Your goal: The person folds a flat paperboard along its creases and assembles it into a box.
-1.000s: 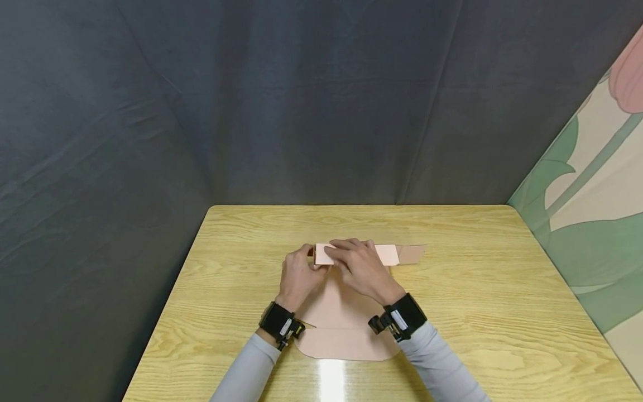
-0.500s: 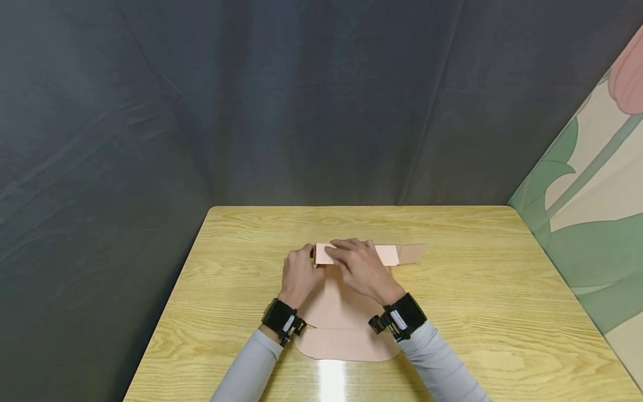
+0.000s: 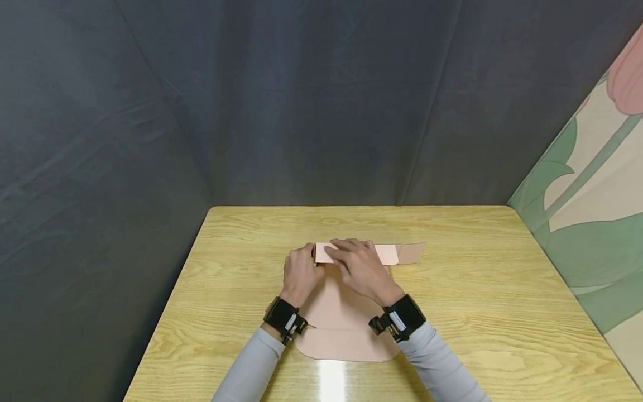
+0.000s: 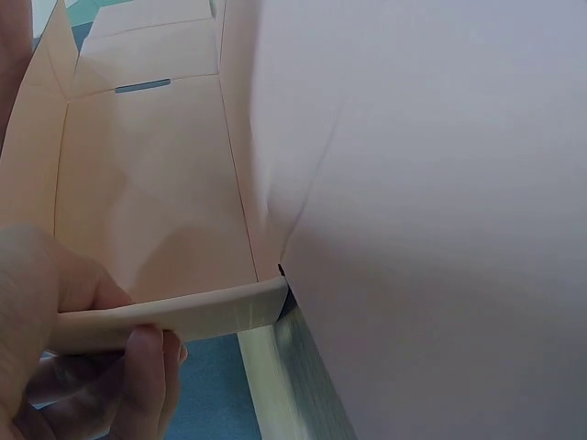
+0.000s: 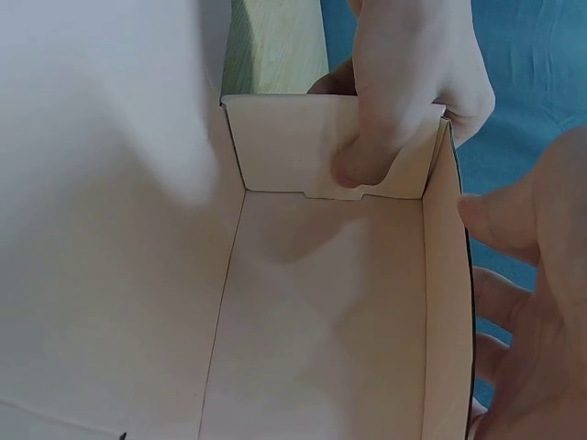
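Left hand (image 3: 301, 274), one: at the left end of a pale pink cardboard carton (image 3: 346, 304), fingers curled, gripping the carton's end panel (image 5: 289, 147), thumb on the inner face, fingers on the outer. Right hand (image 3: 364, 271), one: laid over the carton's long side wall (image 5: 445, 302), fingers loosely extended against the outside, thumb tip at the wall's edge. Carton: directly between and under the two hands, partly folded, inside visible; broad panel on the person's side, ending in a round-cornered flap (image 3: 346, 345); second flap (image 3: 412, 253) projecting from the right end, beyond the right hand. Wrist cameras, black, two, one per wrist, above the broad panel's sides. Bench (image 3: 502, 290), wood-grained: beneath the carton. Dark cloth (image 3: 321, 106): beyond the carton. Flower-patterned fabric (image 3: 598, 206): well to the carton's right.
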Available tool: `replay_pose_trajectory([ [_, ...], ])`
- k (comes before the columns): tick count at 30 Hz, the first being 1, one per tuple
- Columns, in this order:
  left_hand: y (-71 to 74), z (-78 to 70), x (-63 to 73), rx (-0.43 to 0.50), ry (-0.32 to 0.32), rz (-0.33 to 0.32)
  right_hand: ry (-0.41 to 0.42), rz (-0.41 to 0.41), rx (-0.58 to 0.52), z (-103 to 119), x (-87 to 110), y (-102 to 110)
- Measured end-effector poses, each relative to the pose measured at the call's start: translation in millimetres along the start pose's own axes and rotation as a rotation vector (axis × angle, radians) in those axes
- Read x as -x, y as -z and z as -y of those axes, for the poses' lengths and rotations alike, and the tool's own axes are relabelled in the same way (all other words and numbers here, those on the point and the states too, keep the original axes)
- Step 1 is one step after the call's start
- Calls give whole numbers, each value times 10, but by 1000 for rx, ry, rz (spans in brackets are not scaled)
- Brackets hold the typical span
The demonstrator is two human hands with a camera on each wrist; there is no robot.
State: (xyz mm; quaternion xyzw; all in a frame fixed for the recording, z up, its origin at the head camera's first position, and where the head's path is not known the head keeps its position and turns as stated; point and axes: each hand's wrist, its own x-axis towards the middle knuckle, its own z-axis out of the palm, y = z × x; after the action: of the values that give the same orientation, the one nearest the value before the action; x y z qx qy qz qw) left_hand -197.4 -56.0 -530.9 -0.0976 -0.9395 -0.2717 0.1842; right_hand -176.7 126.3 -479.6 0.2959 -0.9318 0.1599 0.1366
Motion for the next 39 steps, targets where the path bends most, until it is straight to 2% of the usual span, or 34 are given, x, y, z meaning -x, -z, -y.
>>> replay_pose_trajectory([
  [5, -5, -10, -14, 12, 15, -1, -2, 1, 5, -6, 1, -12],
  [18, -42, -9, -43, -9, 3, -26, -1, -3, 22, -14, -6, -11],
  [27, -41, 8, -24, 16, 50, 10, -7, -28, -12, -59, 27, 14],
  [32, -41, 14, -13, 31, 55, 27, -36, -104, -17, -154, 137, 36],
  [39, -31, 31, -1, 62, 68, 16, -83, -316, 26, -309, 377, 25],
])
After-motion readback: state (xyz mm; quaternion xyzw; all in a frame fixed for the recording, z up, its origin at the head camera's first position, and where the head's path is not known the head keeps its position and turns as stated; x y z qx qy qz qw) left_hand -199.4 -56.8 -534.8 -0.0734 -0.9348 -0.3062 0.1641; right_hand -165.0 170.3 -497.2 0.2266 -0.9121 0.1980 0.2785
